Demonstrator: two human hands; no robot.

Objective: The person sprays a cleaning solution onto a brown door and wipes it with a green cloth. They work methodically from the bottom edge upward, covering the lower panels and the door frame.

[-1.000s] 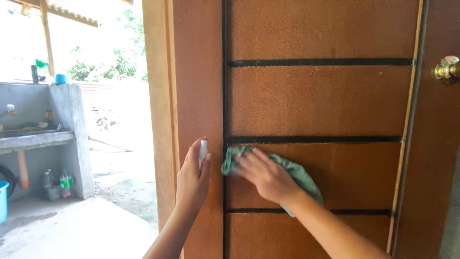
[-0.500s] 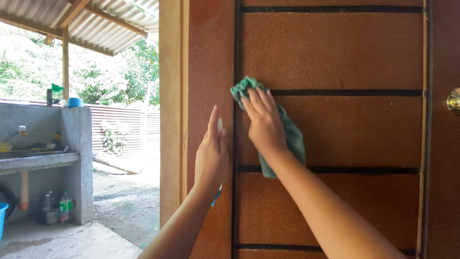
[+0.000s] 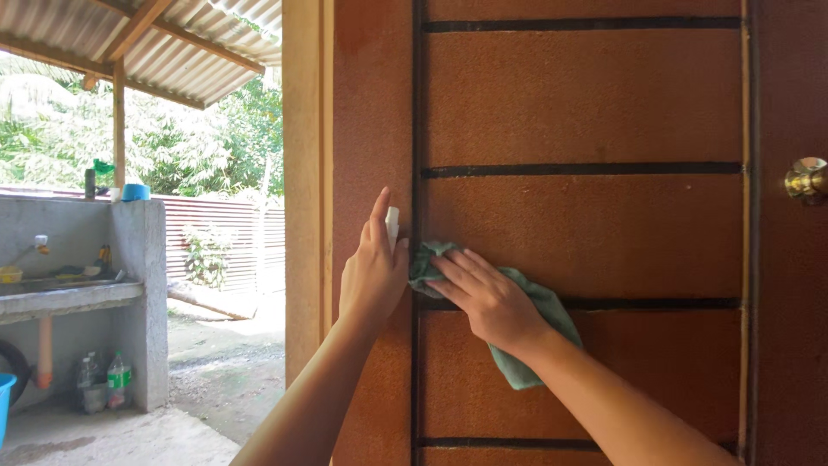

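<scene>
My right hand [image 3: 487,298] presses a green cloth [image 3: 539,332] flat against a brown wooden door [image 3: 586,103], at the left end of a dark horizontal groove [image 3: 655,304]. The cloth hangs down past my wrist. My left hand [image 3: 373,272] rests on the door's left upright beside the vertical groove, index finger pointing up. It is wrapped around a small white-tipped bottle [image 3: 392,226], of which only the tip shows. The two hands nearly touch.
A brass door knob [image 3: 806,179] sticks out at the right edge. Left of the door frame [image 3: 304,173] is an open yard with a concrete sink counter [image 3: 78,293], plastic bottles [image 3: 103,380] under it, a blue tub [image 3: 3,406] and a metal roof overhead.
My right hand has slid the cloth down and to the left, from the upper groove to the lower one. My left hand has stayed on the door's left upright.
</scene>
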